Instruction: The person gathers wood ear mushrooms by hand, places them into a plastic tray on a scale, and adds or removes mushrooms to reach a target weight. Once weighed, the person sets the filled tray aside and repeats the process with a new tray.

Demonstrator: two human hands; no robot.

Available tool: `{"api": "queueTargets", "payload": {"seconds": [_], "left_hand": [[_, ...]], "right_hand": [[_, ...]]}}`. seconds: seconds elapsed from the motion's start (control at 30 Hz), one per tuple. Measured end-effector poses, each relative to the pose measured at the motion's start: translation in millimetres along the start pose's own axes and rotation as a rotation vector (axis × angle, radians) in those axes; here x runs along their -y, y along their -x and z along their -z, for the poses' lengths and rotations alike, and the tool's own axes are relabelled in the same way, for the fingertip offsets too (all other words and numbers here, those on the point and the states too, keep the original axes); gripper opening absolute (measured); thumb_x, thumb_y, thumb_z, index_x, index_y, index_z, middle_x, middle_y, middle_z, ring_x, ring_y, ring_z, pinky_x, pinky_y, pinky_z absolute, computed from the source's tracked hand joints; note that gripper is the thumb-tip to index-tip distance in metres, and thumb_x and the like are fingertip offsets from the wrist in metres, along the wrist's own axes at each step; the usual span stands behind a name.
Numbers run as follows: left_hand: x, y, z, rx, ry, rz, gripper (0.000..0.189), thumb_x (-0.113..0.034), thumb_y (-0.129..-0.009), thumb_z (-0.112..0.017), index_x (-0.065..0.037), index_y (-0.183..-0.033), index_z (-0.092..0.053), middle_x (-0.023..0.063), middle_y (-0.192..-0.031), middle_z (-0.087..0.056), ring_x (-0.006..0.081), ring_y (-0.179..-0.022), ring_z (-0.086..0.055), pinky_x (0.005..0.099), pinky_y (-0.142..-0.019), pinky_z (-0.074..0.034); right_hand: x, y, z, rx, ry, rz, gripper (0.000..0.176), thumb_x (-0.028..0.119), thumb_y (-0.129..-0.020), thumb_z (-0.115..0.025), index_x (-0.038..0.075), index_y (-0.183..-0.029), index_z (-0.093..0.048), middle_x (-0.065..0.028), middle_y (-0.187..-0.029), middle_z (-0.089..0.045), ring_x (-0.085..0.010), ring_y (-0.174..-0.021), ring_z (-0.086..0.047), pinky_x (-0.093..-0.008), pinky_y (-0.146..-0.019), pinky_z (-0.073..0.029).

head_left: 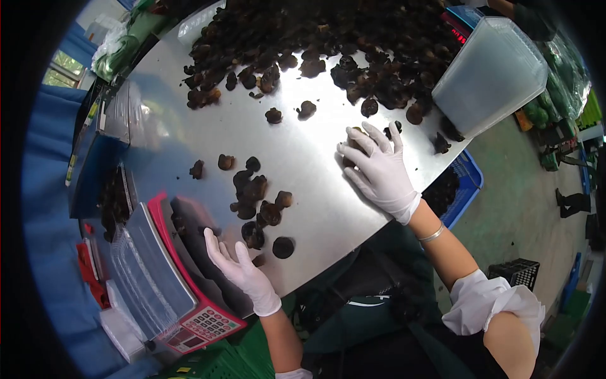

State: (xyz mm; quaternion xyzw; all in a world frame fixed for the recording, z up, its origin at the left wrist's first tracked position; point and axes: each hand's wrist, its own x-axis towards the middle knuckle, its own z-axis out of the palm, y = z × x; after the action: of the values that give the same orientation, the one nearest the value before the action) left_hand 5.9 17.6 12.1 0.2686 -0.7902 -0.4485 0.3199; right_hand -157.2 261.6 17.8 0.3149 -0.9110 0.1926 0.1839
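Observation:
My left hand (pixel 243 275), in a white glove, is open beside the pink scale, its thumb apart from the fingers. Close to it lies a loose group of dark brown wood ear mushrooms (pixel 254 189), with one round piece (pixel 283 247) nearest the table's front edge. My right hand (pixel 382 167), also gloved, reaches palm down over the metal table (pixel 322 218) with its fingers spread. Under and beside these fingertips are a few dark pieces (pixel 392 131), partly hidden by the hand.
A big mushroom heap (pixel 303 31) covers the far side. Stacked clear plastic containers (pixel 492 72) stand at right, by another scale (pixel 459 28). Plastic trays (pixel 148 271) rest on the pink scale (pixel 211 322) at left. Below the right edge sits a blue basket (pixel 470 183) holding dark pieces.

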Motion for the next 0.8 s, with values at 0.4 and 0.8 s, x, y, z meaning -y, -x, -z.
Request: {"api": "queueTargets", "payload": {"seconds": [0.4, 0.8], "left_hand": [[-2.5, -0.8, -1.6, -0.012, -0.046, 0.010, 0.053, -0.010, -0.100, -0.049, 0.000, -0.151, -0.037, 0.0132, -0.157, -0.038, 0.0276, -0.146, -0.036, 0.0441, -0.122, -0.026], [-8.2, 9.1, 11.9, 0.114, -0.126, -0.022, 0.067, -0.010, -0.093, -0.063, 0.002, -0.152, -0.034, 0.0214, -0.156, -0.032, 0.0366, -0.145, -0.033, 0.0482, -0.120, -0.026]], "right_hand": [[-60.7, -15.6, 2.5, 0.016, 0.119, -0.297, 0.012, 0.023, -0.090, -0.060, 0.012, -0.092, -0.064, -0.0069, -0.106, -0.059, -0.0280, -0.109, -0.053, -0.0492, -0.095, -0.035], [-160.3, 177.7, 56.8, -0.319, 0.441, -0.626, 0.020, 0.010, -0.093, -0.063, 0.007, -0.112, -0.068, -0.0185, -0.119, -0.065, -0.0352, -0.117, -0.058, -0.0444, -0.104, -0.043]]}}
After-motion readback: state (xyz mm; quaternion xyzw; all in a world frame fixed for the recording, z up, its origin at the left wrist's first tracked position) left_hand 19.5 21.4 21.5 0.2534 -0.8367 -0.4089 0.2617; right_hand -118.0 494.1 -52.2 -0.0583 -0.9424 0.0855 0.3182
